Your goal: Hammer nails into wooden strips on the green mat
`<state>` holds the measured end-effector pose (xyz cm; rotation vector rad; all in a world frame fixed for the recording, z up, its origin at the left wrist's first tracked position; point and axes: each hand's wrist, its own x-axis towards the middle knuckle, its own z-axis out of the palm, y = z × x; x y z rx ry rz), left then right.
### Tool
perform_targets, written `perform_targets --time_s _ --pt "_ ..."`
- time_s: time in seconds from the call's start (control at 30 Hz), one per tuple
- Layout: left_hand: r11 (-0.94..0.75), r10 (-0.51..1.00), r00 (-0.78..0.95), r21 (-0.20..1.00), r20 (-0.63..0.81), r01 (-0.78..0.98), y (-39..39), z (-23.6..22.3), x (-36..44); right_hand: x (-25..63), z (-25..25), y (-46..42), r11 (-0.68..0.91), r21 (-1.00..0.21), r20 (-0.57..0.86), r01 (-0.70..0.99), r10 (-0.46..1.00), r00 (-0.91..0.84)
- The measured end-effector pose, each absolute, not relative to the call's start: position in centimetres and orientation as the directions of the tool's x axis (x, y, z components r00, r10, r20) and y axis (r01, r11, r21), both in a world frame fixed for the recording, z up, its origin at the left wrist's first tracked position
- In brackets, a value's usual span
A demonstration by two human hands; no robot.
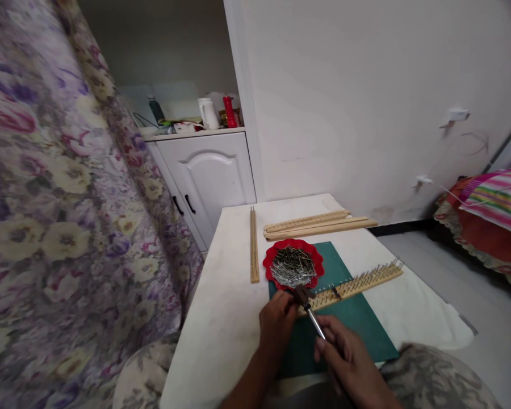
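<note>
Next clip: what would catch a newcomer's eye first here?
Probably the red dish heaped with silvery nails in the middle of the white table, at the green mat's far corner. Just in front, the right hand holds a small hammer over a nail-studded wooden strip, the left hand steadying its near end.

Counter (221,341) at lower centre of the frame, mat (357,324) on it. Dish of nails (293,266) on the mat's upper left corner. Studded wooden strip (357,282) lying across the mat, just right of the dish. Single stick (254,244) left of the dish, off the mat. Bundle of sticks (315,223) behind the dish, near the counter's far edge. Both hands at the frame's bottom, left hand (276,324) beside right hand (344,352), hammer (309,304) between them. Cabinet (204,176) behind, upper centre; curtain (46,199) along the left.
</note>
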<state>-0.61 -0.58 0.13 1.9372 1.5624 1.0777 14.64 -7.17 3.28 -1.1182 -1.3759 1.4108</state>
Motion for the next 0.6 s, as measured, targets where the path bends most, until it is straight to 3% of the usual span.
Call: perform_targets --time_s 0.37,0.5,0.6 --pt "-0.329 0.938 0.117 0.732 0.326 0.596 -0.3 2.1 -2.3 15.9 3.9 -6.7 -0.056 -0.989 -0.037 -0.138 0.99 -0.134" --pt "-0.383 0.914 0.186 0.614 0.361 0.69 1.9 3.6 -2.7 16.0 3.8 -6.5 -0.055 -0.986 -0.035 -0.157 0.991 -0.128" --pt "-0.367 0.921 0.24 0.473 0.306 0.801 4.2 4.2 -2.4 15.9 3.7 -6.5 -0.052 -0.986 -0.03 -0.157 0.99 -0.138"
